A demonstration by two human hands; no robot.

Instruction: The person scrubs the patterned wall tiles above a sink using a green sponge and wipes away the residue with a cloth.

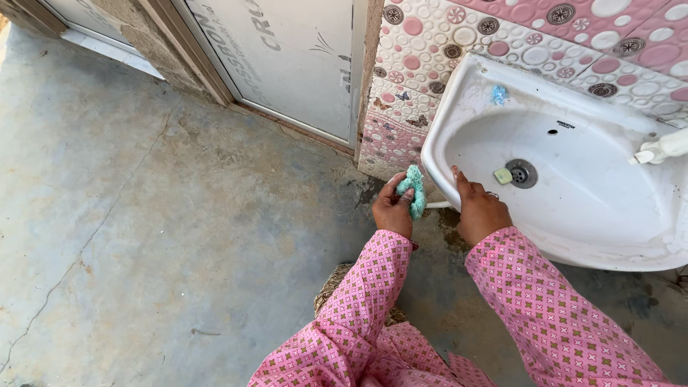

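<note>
While the left hand point(392, 209) pinched a teal scrubber point(413, 190) just outside the basin point(459, 107), the right hand point(479, 208) gripped its rim; scrubbing seemed underway, calling next for a steady wipe.

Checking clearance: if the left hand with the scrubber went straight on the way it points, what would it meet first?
Probably the outer rim of the sink. The left hand holds the teal scrubber pointing up toward it, close by. The tiled wall lies just beyond; depth is unclear.
</note>
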